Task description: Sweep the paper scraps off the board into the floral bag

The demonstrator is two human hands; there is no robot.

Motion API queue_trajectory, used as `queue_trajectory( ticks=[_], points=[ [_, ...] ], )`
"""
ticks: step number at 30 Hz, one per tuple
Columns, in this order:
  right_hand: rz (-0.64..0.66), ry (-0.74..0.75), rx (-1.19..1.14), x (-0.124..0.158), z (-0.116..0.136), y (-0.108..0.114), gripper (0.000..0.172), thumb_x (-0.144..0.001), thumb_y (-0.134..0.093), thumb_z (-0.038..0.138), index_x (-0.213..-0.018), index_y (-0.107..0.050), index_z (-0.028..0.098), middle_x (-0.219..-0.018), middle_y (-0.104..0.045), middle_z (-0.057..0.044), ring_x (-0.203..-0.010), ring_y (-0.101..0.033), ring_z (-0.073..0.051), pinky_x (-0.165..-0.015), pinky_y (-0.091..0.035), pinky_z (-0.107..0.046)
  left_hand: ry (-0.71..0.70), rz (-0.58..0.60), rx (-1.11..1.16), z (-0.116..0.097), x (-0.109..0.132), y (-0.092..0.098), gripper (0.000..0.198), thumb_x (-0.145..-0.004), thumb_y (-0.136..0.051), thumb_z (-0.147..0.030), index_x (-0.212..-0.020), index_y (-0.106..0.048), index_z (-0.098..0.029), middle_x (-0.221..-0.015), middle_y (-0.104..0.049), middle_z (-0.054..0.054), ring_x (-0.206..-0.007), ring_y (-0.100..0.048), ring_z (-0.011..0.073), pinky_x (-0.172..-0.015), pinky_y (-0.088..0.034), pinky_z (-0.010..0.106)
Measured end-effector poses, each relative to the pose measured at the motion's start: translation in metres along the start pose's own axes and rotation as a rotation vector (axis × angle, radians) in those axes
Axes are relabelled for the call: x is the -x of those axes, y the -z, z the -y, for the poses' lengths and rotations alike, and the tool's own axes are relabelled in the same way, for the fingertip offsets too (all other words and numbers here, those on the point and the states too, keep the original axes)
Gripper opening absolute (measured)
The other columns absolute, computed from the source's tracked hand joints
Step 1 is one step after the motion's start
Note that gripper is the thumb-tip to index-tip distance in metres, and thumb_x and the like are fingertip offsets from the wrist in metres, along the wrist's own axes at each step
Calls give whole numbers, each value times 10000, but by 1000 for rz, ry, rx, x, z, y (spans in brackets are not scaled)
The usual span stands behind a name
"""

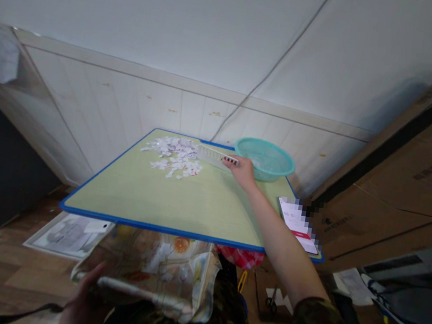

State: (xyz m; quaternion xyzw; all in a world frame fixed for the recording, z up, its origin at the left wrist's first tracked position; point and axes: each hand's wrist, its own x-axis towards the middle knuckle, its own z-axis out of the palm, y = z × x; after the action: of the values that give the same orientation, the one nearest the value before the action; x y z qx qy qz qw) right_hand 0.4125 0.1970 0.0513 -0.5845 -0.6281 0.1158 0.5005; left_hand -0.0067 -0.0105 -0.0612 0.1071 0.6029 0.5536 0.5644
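My right hand [244, 170] reaches across the green, blue-edged table [162, 202] and grips the end of a white ruler-like scraper [217, 156]. The scraper lies beside a heap of small white paper scraps [174, 157]. My left hand [86, 302] is low, below the table's near edge, and holds the rim of a fruit-patterned tray or cloth-lined container [152, 271] with several white scraps in it. A teal plastic bowl [264, 159] stands just right of my right hand at the table's far corner.
A phone [298, 224] with a lit screen lies at the table's right edge. Large cardboard boxes [410, 178] lean at the right. A white panelled wall is behind. Papers [69, 235] and scissors [271, 302] lie on the wooden floor.
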Motion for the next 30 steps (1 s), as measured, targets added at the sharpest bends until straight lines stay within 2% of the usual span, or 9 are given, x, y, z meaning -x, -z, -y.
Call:
queue_trajectory(
  ticks=[2, 8, 11, 17, 20, 26, 30],
  points=[
    [-3, 0, 6, 2, 0, -1, 290, -837, -743, 436, -943, -856, 191, -859, -813, -50, -743, -663, -205, -662, -430, -288, 18, -20, 17, 1, 2, -2, 401, -578, -801, -260, -970, -731, -296, -845, -734, 0, -808, -687, 256, -618, -574, 317],
    [59, 8, -2, 7, 11, -2, 287, -761, -790, 442, -869, -859, 185, -720, -768, -16, -627, -598, -168, -601, -395, -275, -9, -16, 42, 1, 5, -4, 516, -458, -823, -231, -963, -725, -270, -818, -730, 4, -781, -653, 248, -589, -567, 304],
    [63, 12, -10, 6, 16, 1, 316, -745, -796, 464, -855, -856, 173, -686, -743, -16, -615, -578, -160, -587, -384, -271, -2, -36, 56, 1, 5, -4, 485, -492, -818, -259, -969, -726, -261, -824, -731, 14, -779, -655, 250, -568, -550, 297],
    [-16, -3, -13, 1, 11, 13, 429, -751, -764, 553, -878, -849, 152, -708, -738, -39, -616, -559, -167, -575, -364, -278, 27, -24, 55, 6, 0, -2, 416, -568, -821, -269, -974, -731, -252, -886, -739, 24, -760, -658, 242, -540, -521, 292],
    [-4, -3, -17, 1, 10, 14, 460, -730, -768, 587, -859, -844, 153, -671, -714, -32, -590, -533, -159, -565, -356, -281, 8, -10, 49, 9, -2, -1, 392, -616, -811, -312, -996, -735, -256, -900, -737, 30, -771, -670, 256, -537, -512, 303],
    [54, 27, -8, 5, 20, 9, 427, -721, -792, 573, -831, -840, 163, -686, -735, -43, -599, -551, -163, -571, -372, -288, 46, -34, 22, 1, 8, -8, 372, -667, -771, -310, -1031, -745, -235, -902, -749, 55, -860, -723, 313, -666, -582, 391],
    [63, 41, 13, 6, 23, 10, 389, -740, -786, 528, -854, -847, 161, -713, -759, -51, -611, -576, -170, -583, -386, -292, 50, -13, 27, -2, 14, -12, 388, -682, -782, -336, -1053, -751, -229, -910, -759, 54, -855, -735, 323, -682, -606, 421]
  ],
)
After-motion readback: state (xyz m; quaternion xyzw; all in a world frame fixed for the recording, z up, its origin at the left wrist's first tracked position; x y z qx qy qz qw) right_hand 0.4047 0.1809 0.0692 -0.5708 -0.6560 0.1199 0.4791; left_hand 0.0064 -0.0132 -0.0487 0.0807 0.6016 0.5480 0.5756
